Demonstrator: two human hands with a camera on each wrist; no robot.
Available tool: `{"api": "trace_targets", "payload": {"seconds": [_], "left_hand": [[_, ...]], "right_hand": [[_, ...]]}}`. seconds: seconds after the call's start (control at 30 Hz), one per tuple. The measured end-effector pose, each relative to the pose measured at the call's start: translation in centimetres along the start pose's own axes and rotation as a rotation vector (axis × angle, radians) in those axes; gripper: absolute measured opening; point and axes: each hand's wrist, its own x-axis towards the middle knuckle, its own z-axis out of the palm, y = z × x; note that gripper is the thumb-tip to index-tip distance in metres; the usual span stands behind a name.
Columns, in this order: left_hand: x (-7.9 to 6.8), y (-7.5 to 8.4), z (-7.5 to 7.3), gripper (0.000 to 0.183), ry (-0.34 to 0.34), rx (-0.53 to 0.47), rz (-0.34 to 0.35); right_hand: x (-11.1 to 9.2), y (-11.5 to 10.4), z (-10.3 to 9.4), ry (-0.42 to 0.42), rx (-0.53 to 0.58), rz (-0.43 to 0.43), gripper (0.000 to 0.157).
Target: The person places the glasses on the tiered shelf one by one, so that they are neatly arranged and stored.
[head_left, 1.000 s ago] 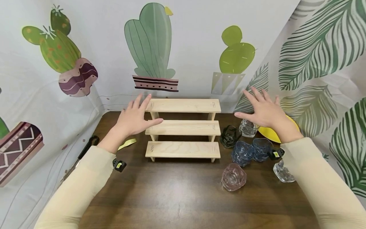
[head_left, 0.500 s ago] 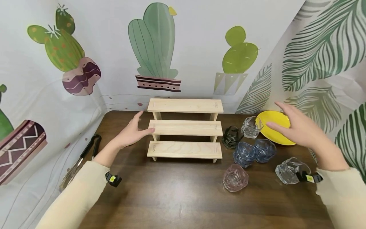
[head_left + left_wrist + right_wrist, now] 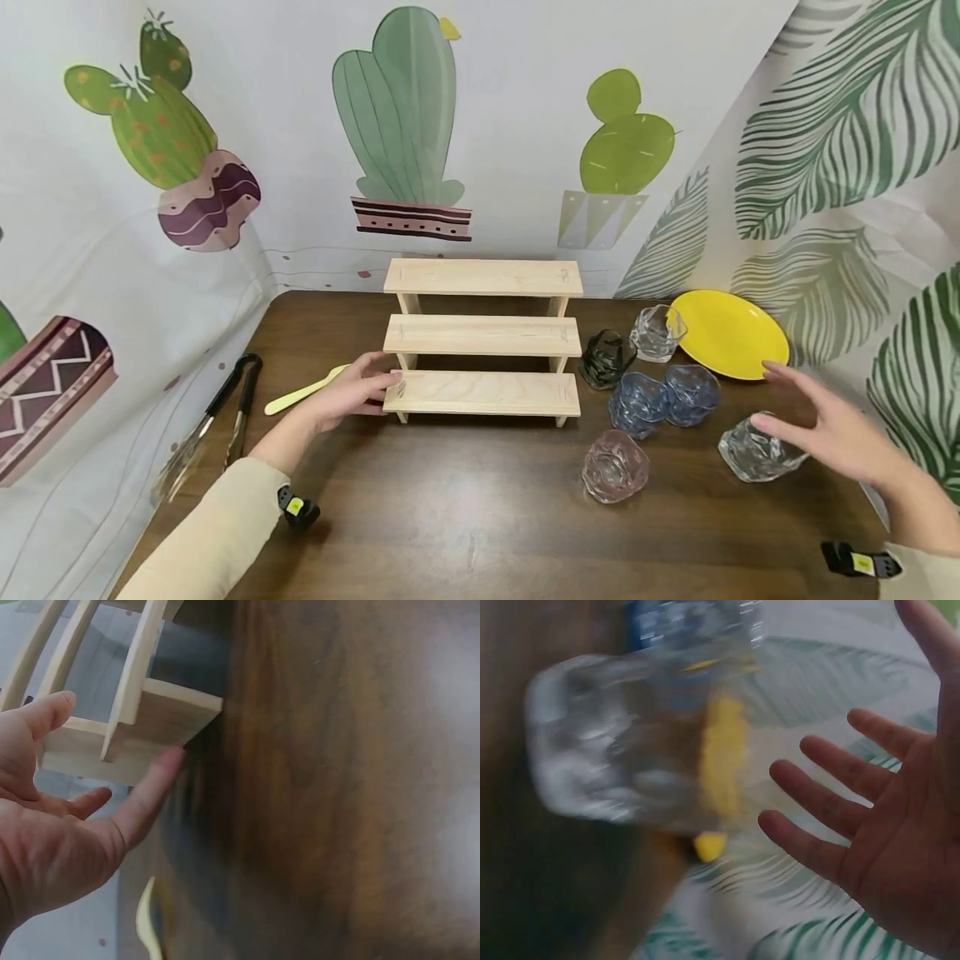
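A three-step stand (image 3: 483, 393) of pale wood is in the middle of the head view. At the left end of its lowest step is my left hand (image 3: 347, 398), thumb over the top and fingertips beside the end. The left wrist view shows this hand (image 3: 67, 825) with fingers spread near the stand's side leg (image 3: 176, 709). On the right, my right hand (image 3: 843, 433) is held over a clear glass (image 3: 753, 454) with its fingers apart. The right wrist view has that glass (image 3: 615, 742) blurred beside the outstretched fingers (image 3: 810, 840), which do not grip it.
Two blue glasses (image 3: 639, 406), a dark glass (image 3: 606, 360), a pink glass (image 3: 615, 468) and another clear glass (image 3: 657, 333) stand right of the stand. Behind them lies a yellow plate (image 3: 731, 335). Tongs (image 3: 217, 408) and a yellow utensil (image 3: 303, 392) lie on the left.
My left hand has come down from beside the upper steps to the lowest step's left end. My right hand has moved right and down, from near the plate to above the clear glass.
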Motion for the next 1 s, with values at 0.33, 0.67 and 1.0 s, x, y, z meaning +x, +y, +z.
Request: {"api": "trace_targets", "payload": {"seconds": [0.33,0.67,1.0], "left_hand": [[0.3,-1.3,0.5,0.073,0.018,-0.115,0.002],[-0.1,-1.6,0.3,0.069,0.035,-0.164,-0.029],[-0.3,-1.6,0.3,0.068,0.044,-0.18,-0.022]], "right_hand": [[-3.0,3.3,3.5,0.075,0.25,-0.079,0.082],[-4.0,4.7,4.9,0.111,0.271,0.007,0.08],[-4.8,5.6,6.2,0.153,0.605,0.009,0.072]]}}
